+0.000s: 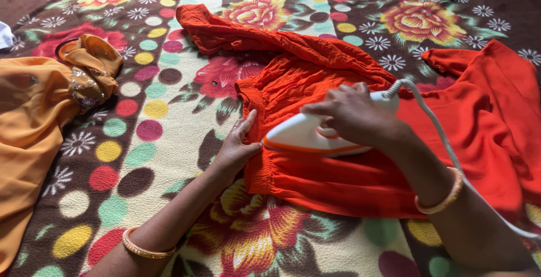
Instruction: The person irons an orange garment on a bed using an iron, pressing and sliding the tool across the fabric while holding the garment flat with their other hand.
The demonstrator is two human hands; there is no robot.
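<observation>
- Your right hand (352,113) is clamped on the white iron (315,136), which sits on the orange garment (338,181).
- Your left hand (236,147), fingers flat and apart, pins the garment's hem at the iron's 9 o'clock.
- One iron, one cord (445,142), two bangles.
- A yellow garment (34,119) lies well apart at 9 o'clock; open floral blanket (141,158) between.

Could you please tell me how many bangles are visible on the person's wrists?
2: one bangle on the left wrist, low in the picture, and one bangle on the right wrist, behind the right hand holding the iron.
</observation>
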